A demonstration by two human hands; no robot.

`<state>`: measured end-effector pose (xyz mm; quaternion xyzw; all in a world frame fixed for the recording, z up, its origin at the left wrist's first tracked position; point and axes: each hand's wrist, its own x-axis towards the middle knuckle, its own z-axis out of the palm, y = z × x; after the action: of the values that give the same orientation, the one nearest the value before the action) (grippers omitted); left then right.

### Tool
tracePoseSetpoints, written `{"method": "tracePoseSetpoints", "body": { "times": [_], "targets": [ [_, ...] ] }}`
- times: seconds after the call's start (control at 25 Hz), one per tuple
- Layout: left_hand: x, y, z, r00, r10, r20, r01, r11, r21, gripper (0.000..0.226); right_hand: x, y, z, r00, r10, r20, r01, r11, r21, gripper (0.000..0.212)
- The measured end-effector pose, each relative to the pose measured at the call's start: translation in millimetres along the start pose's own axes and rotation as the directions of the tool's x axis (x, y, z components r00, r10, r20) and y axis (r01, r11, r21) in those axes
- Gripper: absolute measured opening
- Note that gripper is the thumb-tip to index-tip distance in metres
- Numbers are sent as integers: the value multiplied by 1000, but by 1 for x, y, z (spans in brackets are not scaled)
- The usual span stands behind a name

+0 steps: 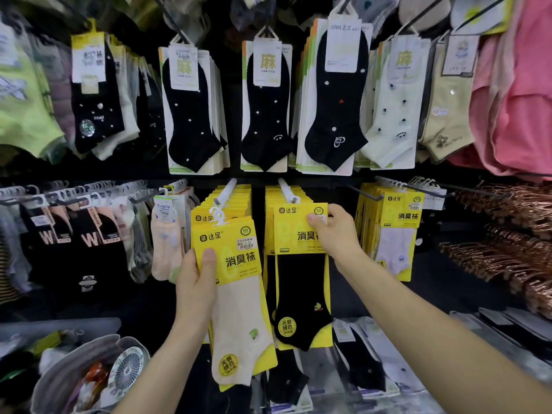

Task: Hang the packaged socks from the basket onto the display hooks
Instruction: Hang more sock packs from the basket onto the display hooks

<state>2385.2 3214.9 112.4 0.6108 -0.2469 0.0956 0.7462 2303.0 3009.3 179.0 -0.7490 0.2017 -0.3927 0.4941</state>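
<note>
your left hand (195, 282) grips the left edge of a yellow-carded pack of cream socks (239, 309), thumb pressed on the card front. the pack's white hanger sits just below the tip of the left display hook (225, 191). your right hand (336, 231) pinches the top right corner of the front pack of black socks (298, 294), right under the tip of the neighbouring hook (287, 191), and the grey basket (59, 375) sits low at your left.

Display wall (125, 171): a dark panel is seen throughout.
Right edge: copper-coloured hangers (513, 234) are racked below pink garments (519, 100).
</note>
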Motion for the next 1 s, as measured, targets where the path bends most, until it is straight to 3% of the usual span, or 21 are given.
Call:
{"method": "tracePoseSetpoints", "body": {
  "times": [0.24,0.52,0.64,0.72,0.76,0.92,1.0],
  "targets": [
    [-1,-4,-5,1000,2,19,-2,1000,-21,28,-5,11,1,1000,-14,14,13,998,59,7],
    [-5,1,6,998,20,52,-19,1000,-23,27,4,11,8,998,50,35,-45,991,-126,16],
    [-5,4,8,999,17,50,-15,999,-42,23,2,12,3,998,60,-35,-66,979,-191,27],
    [-7,7,12,999,28,46,-27,999,-33,16,-7,14,-3,994,-15,-111,-4,984,-176,38],
    [-8,8,17,998,34,51,-33,999,-26,14,-14,14,-4,993,-65,-100,49,988,-149,37],
    [-16,14,46,994,17,105,-12,999,-52,7,-40,10,2,978,-123,170,148,978,-144,42],
    [-19,15,58,994,21,108,-15,998,-54,4,-41,10,0,979,-139,150,161,977,-139,39]
  ]
}}
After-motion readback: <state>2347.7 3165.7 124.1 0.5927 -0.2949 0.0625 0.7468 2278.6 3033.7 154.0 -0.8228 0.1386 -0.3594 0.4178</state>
